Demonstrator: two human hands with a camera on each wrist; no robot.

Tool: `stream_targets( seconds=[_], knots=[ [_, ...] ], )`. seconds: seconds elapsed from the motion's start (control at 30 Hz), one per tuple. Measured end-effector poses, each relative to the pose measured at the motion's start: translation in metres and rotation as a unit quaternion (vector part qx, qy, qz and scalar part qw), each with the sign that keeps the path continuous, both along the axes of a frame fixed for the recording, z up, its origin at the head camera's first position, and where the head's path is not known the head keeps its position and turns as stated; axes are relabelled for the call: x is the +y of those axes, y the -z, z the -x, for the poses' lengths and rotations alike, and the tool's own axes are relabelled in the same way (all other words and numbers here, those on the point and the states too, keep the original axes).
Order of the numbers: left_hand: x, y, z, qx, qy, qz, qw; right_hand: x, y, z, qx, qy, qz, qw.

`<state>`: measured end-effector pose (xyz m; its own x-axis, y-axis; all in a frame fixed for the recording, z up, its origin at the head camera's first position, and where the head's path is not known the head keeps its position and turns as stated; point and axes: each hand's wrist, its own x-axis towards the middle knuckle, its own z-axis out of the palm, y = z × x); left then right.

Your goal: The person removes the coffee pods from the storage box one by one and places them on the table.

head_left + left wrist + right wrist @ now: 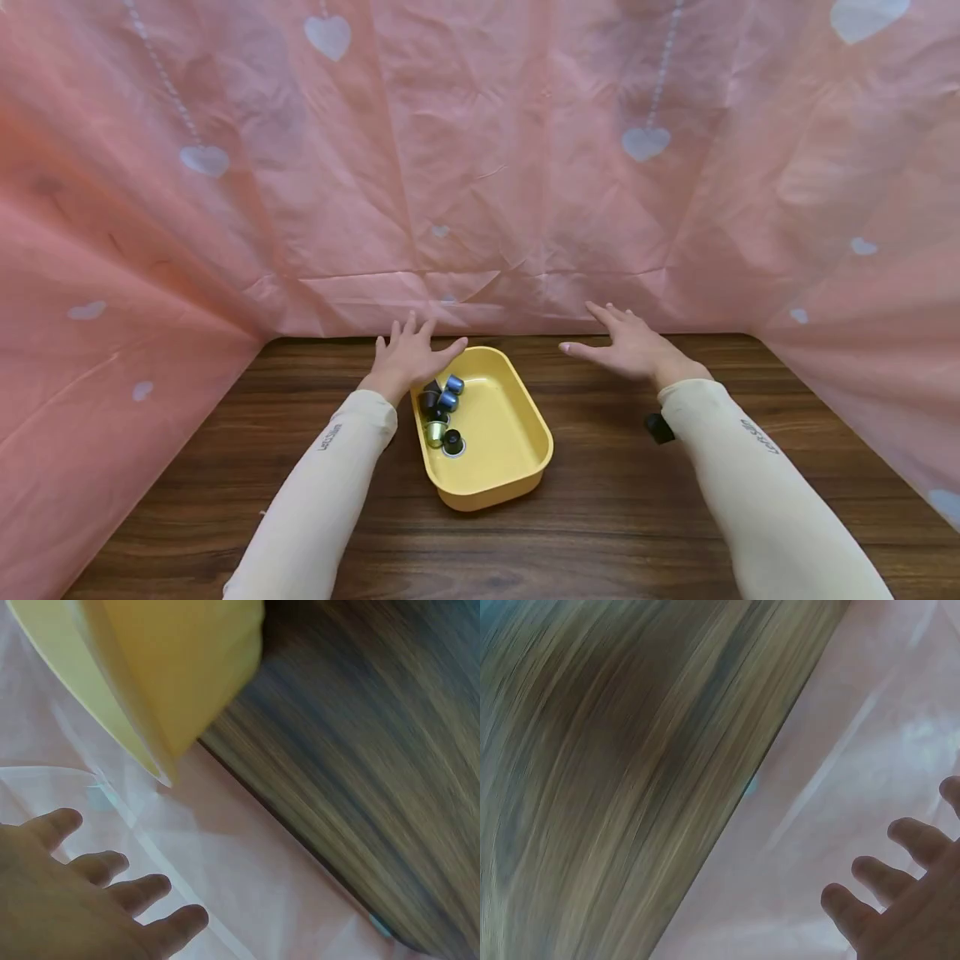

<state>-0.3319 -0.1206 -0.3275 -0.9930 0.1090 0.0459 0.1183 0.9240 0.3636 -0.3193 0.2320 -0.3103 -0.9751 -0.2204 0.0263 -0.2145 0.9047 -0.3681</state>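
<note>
Passage at 3 o'clock, crowding at 10
Inside the yellow tray, room lies from 1 to 5 o'clock; at 3, bare table reaches the right sleeve. Capsules obstruct 8 to 10, the left hand 10; pink cloth walls off 12.

Yellow bin: cut off at upper left; I see its rim and outer wall.
Left hand: lower left, four fingertips spread, apart from the bin.
Desk: brown wood grain, edge slanting down to a rounded corner at lower right.
Pink sheet: I read it behind the fingers, pale streaks across.
</note>
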Motion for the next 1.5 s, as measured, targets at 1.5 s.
stream_targets(
  seconds=[1.5],
  knots=[
    [-0.061,0.064,-0.097,-0.203,0.058,-0.581,0.7865,-0.029,0.018,-0.022,-0.029,-0.028,0.165,0.9854]
  ],
)
